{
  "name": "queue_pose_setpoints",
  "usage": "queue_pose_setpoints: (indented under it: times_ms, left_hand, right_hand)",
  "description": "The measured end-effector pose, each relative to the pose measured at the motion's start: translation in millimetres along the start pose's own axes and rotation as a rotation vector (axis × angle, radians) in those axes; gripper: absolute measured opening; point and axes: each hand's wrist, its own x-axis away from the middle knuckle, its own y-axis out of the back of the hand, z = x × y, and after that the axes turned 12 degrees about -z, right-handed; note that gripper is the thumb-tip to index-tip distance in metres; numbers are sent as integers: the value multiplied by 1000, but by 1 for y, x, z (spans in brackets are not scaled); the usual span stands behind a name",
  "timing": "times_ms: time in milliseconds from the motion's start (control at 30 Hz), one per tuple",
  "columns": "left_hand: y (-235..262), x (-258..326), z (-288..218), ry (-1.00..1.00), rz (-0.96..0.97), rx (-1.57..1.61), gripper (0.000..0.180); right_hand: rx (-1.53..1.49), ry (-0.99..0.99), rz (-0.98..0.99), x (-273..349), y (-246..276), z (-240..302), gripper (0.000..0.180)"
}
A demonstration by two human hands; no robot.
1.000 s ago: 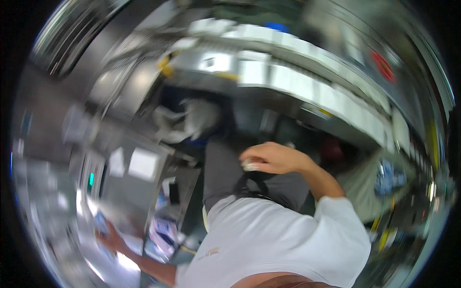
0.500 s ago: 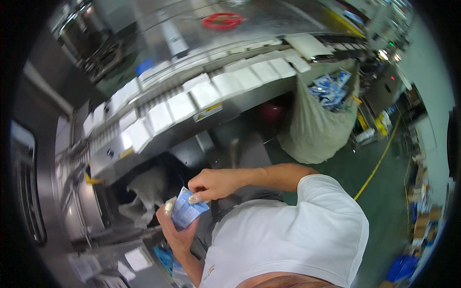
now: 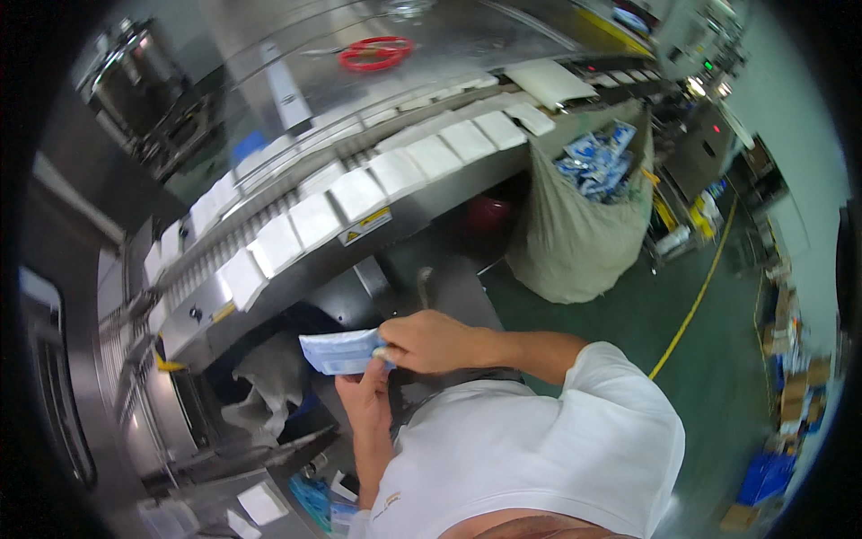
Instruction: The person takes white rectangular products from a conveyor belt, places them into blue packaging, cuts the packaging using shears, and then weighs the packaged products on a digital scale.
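Observation:
A flat light-blue packet (image 3: pixel 339 351) is held in front of my chest by both hands. My left hand (image 3: pixel 366 401) comes up from below and grips its lower right corner. My right hand (image 3: pixel 429 341) pinches the same end from the right, with my white sleeve behind it. Just beyond the packet runs a steel conveyor (image 3: pixel 296 260) carrying a row of several white flat packs (image 3: pixel 357 194).
A large grey sack (image 3: pixel 575 242) full of blue packets stands on the green floor to the right. Red scissors (image 3: pixel 375 52) lie on the machine's clear cover. A yellow floor line (image 3: pixel 696 301) runs past. More blue packets (image 3: pixel 314 499) lie low by my left side.
The view has swung from the machine's left end toward the conveyor. My left hand has come up from the low bench and now shares the blue packet with my right hand.

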Motion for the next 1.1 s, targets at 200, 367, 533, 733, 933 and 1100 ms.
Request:
queue_pose_setpoints:
  times_ms: [200,367,533,733,933,1100]
  left_hand:
    - [-19,11,-33,-264,-52,-244,59]
    - [-19,11,-43,-417,30,-517,52]
    - [-33,25,-53,-370,151,-281,47]
    - [-26,23,-56,-418,158,-430,50]
    - [-25,27,-69,-372,164,-278,53]
    - [-18,17,-80,-343,104,-158,54]
  right_hand:
    - [39,104,8,-49,105,36,15]
    - [667,447,-572,-176,228,39,28]
    - [883,349,-147,-301,300,-38,33]
    - [943,284,61,-328,292,-32,39]
    - [864,277,-323,-262,281,30,53]
    - [394,176,-385,-105,246,44,61]
